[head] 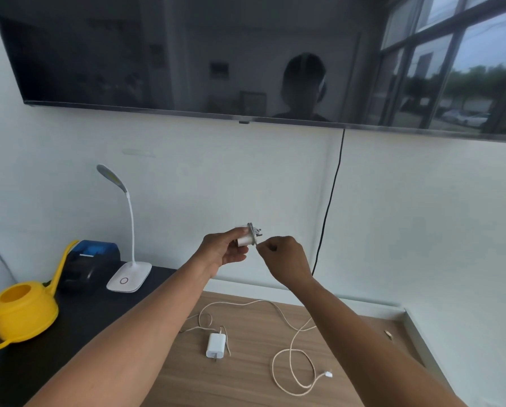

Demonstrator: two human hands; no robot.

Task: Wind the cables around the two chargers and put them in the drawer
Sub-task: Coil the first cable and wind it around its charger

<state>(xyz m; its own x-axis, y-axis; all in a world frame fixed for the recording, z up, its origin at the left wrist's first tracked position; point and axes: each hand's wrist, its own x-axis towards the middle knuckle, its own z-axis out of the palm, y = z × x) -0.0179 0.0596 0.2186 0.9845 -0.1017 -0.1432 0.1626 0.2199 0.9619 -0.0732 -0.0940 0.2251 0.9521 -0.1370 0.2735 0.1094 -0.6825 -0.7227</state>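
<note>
My left hand (225, 249) holds a small white charger (247, 237) up in front of the wall, its metal prongs pointing right. My right hand (284, 259) is pinched shut just right of the charger, fingertips at its cable end; the cable itself is barely visible there. On the wooden surface below lies a second white charger (215, 345) with its long beige cable (290, 330) spread in loose loops, ending in a white connector (329, 373). No drawer is in view.
A black countertop (40, 362) on the left carries a yellow watering can (20, 312), a small black-and-blue printer (90, 265) and a white desk lamp (128, 277). A wall-mounted TV (246, 54) hangs above, with a black cord (331, 201) running down. A small object (388, 334) lies at right.
</note>
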